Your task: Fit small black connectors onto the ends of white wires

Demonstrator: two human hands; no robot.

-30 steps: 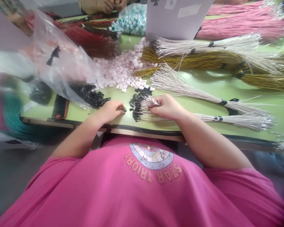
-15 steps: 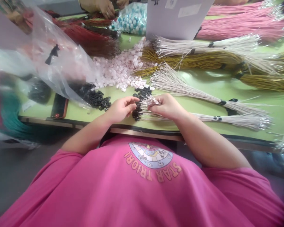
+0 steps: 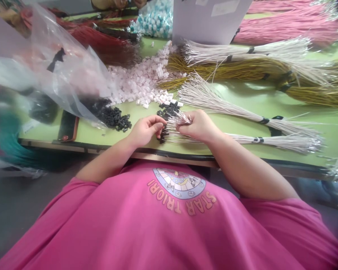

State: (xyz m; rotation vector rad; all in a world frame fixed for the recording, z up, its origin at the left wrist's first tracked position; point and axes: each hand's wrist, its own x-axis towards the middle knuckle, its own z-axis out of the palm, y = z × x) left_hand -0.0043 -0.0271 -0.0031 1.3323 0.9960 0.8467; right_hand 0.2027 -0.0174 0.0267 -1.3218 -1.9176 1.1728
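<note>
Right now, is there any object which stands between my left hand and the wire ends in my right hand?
Nothing visible blocks the way: the left hand is close beside the silvery wire ends in the right hand. Small black pieces lie nearby on the table.

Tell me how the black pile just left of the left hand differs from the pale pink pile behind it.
The black pile is dark; the pale pink pile is nearly white. The black pile is compact; the pale pink pile spreads much wider. The black pile lies nearer the left hand; the pale pink pile lies farther back. Both are heaps of small pieces.
</note>
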